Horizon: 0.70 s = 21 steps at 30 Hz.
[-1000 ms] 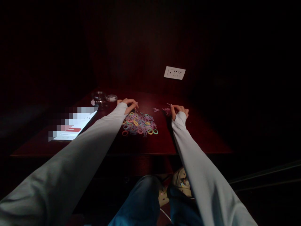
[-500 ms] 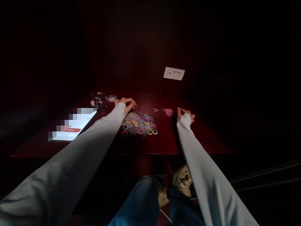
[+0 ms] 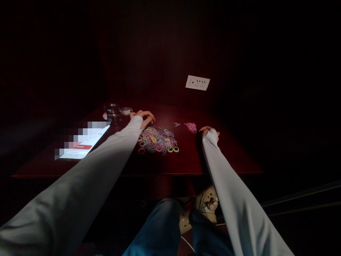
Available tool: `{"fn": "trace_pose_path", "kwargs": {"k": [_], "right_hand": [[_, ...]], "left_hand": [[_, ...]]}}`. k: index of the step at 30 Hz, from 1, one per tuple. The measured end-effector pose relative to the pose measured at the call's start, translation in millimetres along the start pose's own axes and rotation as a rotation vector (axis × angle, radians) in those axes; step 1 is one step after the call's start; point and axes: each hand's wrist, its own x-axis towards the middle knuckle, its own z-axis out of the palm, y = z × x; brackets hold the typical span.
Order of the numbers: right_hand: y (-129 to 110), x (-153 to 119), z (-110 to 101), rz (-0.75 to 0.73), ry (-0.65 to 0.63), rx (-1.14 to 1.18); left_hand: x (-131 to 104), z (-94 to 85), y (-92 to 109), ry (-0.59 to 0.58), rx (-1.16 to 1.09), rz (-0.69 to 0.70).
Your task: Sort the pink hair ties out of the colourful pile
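Note:
A heap of small coloured hair ties point(image 3: 158, 140), thin bands mixed with thicker rings, lies on the dark red table. My left hand point(image 3: 145, 116) rests at the back left edge of the heap, its fingers loosely bent and nothing visible in them. To the right is a smaller pile of pink hair ties point(image 3: 190, 127). Just right of that pile, my right hand point(image 3: 210, 131) hangs low over the table with a finger reaching left; the sleeve and wrist hide part of it. A few purple bands point(image 3: 176, 124) lie between the two piles.
A clear jar point(image 3: 112, 111) and its round lid point(image 3: 126, 111) stand at the back left. The lit phone point(image 3: 85, 144) lies by my left forearm. On the wall behind is a white socket point(image 3: 197, 83). The table's front edge point(image 3: 160, 174) runs above my knees.
My right hand has lowered, its fingers going from a raised pinch to a lower reach beside the pink pile. The left hand has stayed in place.

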Motion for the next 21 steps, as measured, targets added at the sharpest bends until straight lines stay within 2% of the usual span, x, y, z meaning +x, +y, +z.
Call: {"fn": "trace_pose_path", "kwargs": {"k": [6, 12, 18, 21], "right_hand": [[3, 2, 2, -0.036, -0.032, -0.069], [9, 12, 14, 0.027, 0.086, 0.012], [9, 9, 15, -0.105, 0.013, -0.033], [8, 3, 15, -0.188, 0.024, -0.029]], "left_hand": [[3, 1.9, -5, 0.005, 0.005, 0.002], [5, 3.4, -8, 0.004, -0.003, -0.012], [4, 0.8, -3, 0.033, -0.003, -0.043], [6, -0.1, -6, 0.042, -0.055, -0.042]]}}
